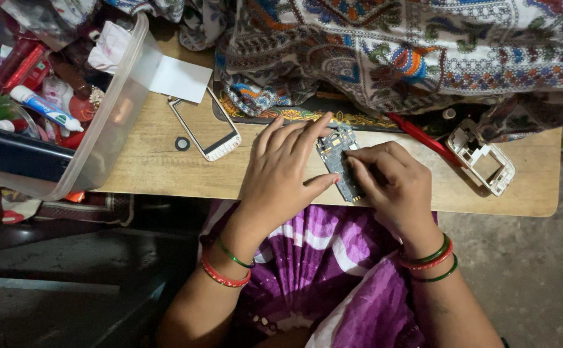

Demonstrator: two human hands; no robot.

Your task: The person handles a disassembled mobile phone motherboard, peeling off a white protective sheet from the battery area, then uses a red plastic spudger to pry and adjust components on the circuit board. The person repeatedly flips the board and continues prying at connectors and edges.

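Left hand [280, 174] steadies a small phone circuit board [338, 161] with open fingers near the table's [165, 174] front edge, while the right hand [391, 183] pinches closed on its right side. Too hard a pinch could flex the board or push it off that edge; the white phone frame [207, 125] and rear housing [484, 161] lie well apart.

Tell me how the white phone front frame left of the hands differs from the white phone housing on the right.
The front frame is a thin flat rim around one large window; the housing is thicker, with ribs and smaller cut-outs. The front frame lies left of the left hand, beside a small dark ring; the housing lies right of the right hand, near a red tool. Both are white, untouched, on the wooden table.
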